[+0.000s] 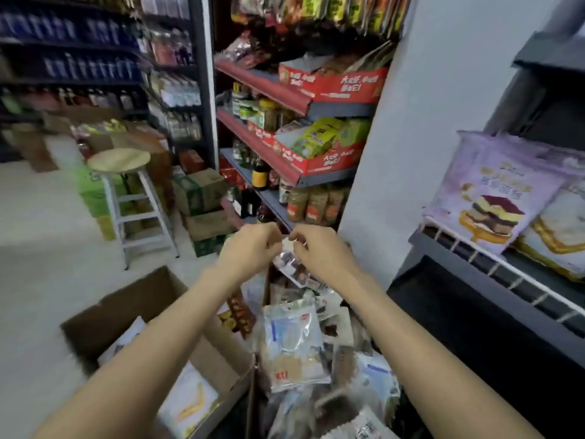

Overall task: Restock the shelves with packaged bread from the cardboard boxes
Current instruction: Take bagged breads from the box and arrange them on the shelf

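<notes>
My left hand (250, 248) and my right hand (319, 251) meet above the boxes, and both pinch the top edge of a clear bread packet (292, 267) with dark pieces inside. The packet hangs down between them. Below lies a heap of several packaged breads (294, 346) in clear and white wrappers. An open cardboard box (126, 308) at the lower left holds white packets with yellow print. On the right, a dark shelf (493, 267) with a white wire rail carries purple bread packs (493, 191).
A round-topped stool (123, 166) stands on the pale floor at left, with stacked cartons (199, 191) behind it. Red-edged shelves (285, 122) with jars and snacks rise ahead. A white pillar (411, 137) separates them from the right-hand shelf.
</notes>
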Demonstrator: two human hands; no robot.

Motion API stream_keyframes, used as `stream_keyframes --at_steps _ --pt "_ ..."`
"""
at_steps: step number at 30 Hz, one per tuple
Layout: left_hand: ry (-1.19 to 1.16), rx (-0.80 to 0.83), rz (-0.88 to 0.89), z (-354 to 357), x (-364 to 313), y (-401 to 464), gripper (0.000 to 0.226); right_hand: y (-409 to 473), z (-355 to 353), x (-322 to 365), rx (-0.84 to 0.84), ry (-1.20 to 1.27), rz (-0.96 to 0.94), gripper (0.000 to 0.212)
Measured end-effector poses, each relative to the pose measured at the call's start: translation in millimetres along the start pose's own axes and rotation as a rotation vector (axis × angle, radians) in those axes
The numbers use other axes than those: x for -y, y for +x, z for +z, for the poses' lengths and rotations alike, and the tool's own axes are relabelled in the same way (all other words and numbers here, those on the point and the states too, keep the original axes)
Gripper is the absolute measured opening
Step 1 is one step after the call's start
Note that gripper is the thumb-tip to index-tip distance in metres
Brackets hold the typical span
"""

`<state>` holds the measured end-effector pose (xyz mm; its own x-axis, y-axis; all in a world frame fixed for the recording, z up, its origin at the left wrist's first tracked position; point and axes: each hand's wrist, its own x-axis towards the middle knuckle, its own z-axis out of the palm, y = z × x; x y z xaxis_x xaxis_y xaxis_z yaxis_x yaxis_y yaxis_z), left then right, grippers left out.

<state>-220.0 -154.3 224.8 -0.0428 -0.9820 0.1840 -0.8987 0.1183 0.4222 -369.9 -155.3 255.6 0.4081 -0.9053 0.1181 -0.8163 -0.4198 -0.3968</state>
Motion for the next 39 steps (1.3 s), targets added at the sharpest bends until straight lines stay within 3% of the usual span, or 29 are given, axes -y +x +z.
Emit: stream_keyframes --at_steps 4,8,12,15,18,22,24,27,29,32,34,36,39 --pt "-0.002 0.132 -0.195 13 116 -52 0.018 17 112 54 0.233 0.028 0.045 0.016" --pt "0.027 0.273 -0.383 35 210 -102 0.022 21 221 87 0.433 0.059 0.128 0.025" --pt "-0.002 0.309 -0.553 69 268 -143 0.025 14 312 96 0.648 0.015 0.215 0.027" --pt "-0.004 0.423 -0.666 101 294 -158 0.031 12 367 89 0.750 0.005 0.284 0.021" --pt "0.020 0.583 -0.681 134 314 -154 0.035 19 416 76 0.828 -0.011 0.327 0.049" --pt "0.096 0.668 -0.761 176 338 -139 0.037 30 469 56 0.888 -0.008 0.401 0.077" --pt "0.049 0.656 -0.834 195 351 -130 0.038 34 493 45 0.904 0.024 0.431 0.088" --pt "-0.061 0.513 -1.031 220 379 -116 0.041 33 524 31 0.898 -0.056 0.461 0.115" --pt "-0.038 0.429 -1.101 232 393 -111 0.058 31 543 22 0.890 -0.097 0.440 0.106" --pt "-0.012 0.334 -1.152 242 408 -108 0.090 38 551 13 0.885 -0.027 0.439 0.074" --pt "0.018 0.324 -1.101 248 419 -107 0.104 49 546 6 0.906 0.043 0.464 0.054" --pt "0.066 0.337 -0.993 250 429 -107 0.113 59 538 1 0.853 0.109 0.474 0.016" --pt "0.033 0.338 -0.887 245 436 -104 0.126 73 534 -3 0.701 0.212 0.479 0.013"
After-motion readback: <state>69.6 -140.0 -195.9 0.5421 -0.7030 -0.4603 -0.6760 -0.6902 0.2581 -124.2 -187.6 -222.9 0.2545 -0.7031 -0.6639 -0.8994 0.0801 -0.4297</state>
